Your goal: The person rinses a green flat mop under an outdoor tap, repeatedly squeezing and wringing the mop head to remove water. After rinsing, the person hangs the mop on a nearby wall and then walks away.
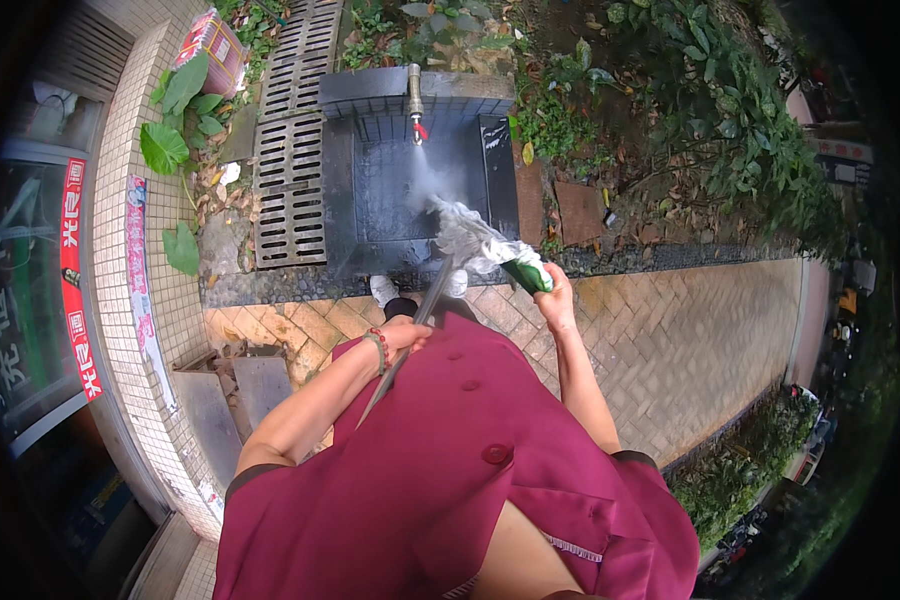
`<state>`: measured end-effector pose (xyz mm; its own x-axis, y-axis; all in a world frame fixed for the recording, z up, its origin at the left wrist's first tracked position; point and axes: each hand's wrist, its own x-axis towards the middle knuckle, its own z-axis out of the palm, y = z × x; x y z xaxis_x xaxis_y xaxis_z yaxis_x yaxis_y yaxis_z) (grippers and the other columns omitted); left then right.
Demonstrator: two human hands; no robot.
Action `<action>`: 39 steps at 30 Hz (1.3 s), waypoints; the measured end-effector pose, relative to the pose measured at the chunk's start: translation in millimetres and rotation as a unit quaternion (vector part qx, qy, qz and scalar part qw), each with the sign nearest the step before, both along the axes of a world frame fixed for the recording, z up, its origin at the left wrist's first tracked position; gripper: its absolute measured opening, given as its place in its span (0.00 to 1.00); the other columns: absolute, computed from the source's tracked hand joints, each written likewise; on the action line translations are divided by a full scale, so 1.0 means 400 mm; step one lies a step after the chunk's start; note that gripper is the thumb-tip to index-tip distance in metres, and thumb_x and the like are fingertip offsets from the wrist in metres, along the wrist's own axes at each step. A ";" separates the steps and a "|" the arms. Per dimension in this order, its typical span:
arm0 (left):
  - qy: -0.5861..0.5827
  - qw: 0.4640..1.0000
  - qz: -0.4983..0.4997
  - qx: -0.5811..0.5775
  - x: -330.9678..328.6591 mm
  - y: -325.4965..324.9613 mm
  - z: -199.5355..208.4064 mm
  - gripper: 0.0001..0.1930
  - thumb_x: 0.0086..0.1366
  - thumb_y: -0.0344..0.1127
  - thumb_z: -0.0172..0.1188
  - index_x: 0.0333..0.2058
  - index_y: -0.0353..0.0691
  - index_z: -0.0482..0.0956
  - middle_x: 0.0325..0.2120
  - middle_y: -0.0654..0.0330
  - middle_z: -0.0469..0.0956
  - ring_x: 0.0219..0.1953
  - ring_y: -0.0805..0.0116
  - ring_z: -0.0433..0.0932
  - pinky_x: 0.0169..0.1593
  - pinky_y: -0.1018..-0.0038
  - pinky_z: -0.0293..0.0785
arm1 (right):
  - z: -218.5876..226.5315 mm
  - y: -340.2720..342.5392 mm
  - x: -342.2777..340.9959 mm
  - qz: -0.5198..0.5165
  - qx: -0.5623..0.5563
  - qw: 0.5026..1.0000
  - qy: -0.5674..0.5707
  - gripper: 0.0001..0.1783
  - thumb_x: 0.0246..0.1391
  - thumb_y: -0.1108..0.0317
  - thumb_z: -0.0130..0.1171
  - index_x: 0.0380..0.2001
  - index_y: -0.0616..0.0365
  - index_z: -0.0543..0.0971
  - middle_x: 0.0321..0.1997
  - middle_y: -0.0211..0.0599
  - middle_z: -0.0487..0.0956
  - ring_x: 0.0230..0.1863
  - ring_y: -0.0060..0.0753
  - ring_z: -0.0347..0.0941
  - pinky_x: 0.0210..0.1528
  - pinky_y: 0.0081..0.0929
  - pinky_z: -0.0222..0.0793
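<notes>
A mop with white strands is held over a dark tiled basin. My left hand, a beaded bracelet at its wrist, is closed round the grey mop handle, which slants down past my maroon top. On the other side, my right hand grips a green part at the end of the mop head. From a metal tap with a red lever, water sprays down toward the tips of the strands. The right fingers are partly hidden behind the green part.
A slotted drain grating runs left of the basin. Plants and soil lie behind and to the right. My white shoe stands by the basin's near edge on brick paving. A low tiled wall rises at left.
</notes>
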<state>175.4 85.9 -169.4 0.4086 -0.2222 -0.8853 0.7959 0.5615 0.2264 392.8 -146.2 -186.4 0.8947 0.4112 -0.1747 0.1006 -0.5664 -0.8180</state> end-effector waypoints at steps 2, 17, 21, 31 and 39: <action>-0.006 0.999 -0.016 0.031 0.008 0.021 0.004 0.05 0.61 0.30 0.56 0.27 0.37 0.71 0.15 0.67 0.70 0.14 0.81 0.68 0.15 0.84 0.64 | 0.003 -0.032 0.041 -0.087 0.133 0.964 0.213 0.23 0.30 0.87 0.45 0.34 0.55 0.73 0.28 0.23 0.71 0.25 0.19 0.67 0.23 0.17 0.62; 0.084 0.991 -0.104 0.011 0.115 0.169 -0.053 0.08 0.62 0.30 0.54 0.26 0.37 0.66 0.17 0.65 0.66 0.15 0.76 0.67 0.15 0.80 0.66 | -0.135 0.115 -0.103 -0.012 -0.063 0.998 0.029 0.21 0.34 0.81 0.55 0.38 0.53 0.72 0.42 0.44 0.74 0.43 0.50 0.70 0.45 0.37 0.66; 0.070 0.990 0.040 -0.113 0.064 0.190 -0.061 0.05 0.63 0.30 0.52 0.29 0.38 0.67 0.16 0.68 0.62 0.15 0.79 0.61 0.16 0.83 0.58 | -0.085 0.211 -0.075 -0.092 -0.006 0.977 0.190 0.21 0.33 0.82 0.54 0.37 0.54 0.72 0.40 0.42 0.75 0.42 0.48 0.71 0.42 0.35 0.65; 0.045 0.980 0.145 -0.132 0.094 0.085 -0.046 0.04 0.64 0.31 0.51 0.32 0.40 0.66 0.15 0.71 0.58 0.13 0.83 0.55 0.15 0.85 0.54 | -0.118 0.038 0.200 -0.316 0.177 0.866 0.344 0.31 0.23 0.89 0.47 0.38 0.56 0.71 0.29 0.33 0.73 0.27 0.34 0.70 0.24 0.29 0.68; 0.012 1.000 0.017 -0.013 0.093 0.048 0.038 0.08 0.60 0.29 0.53 0.23 0.41 0.66 0.14 0.67 0.66 0.14 0.81 0.64 0.16 0.83 0.58 | -0.261 -0.285 0.243 -0.458 0.177 0.725 0.484 0.17 0.31 0.79 0.48 0.32 0.60 0.71 0.37 0.44 0.74 0.38 0.54 0.71 0.43 0.57 0.70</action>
<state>212.4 105.0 -154.2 0.3957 -0.2313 -0.8888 0.7815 0.5932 0.1935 490.1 -260.2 -290.8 0.3505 -0.1048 -0.9307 -0.9020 0.2297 -0.3656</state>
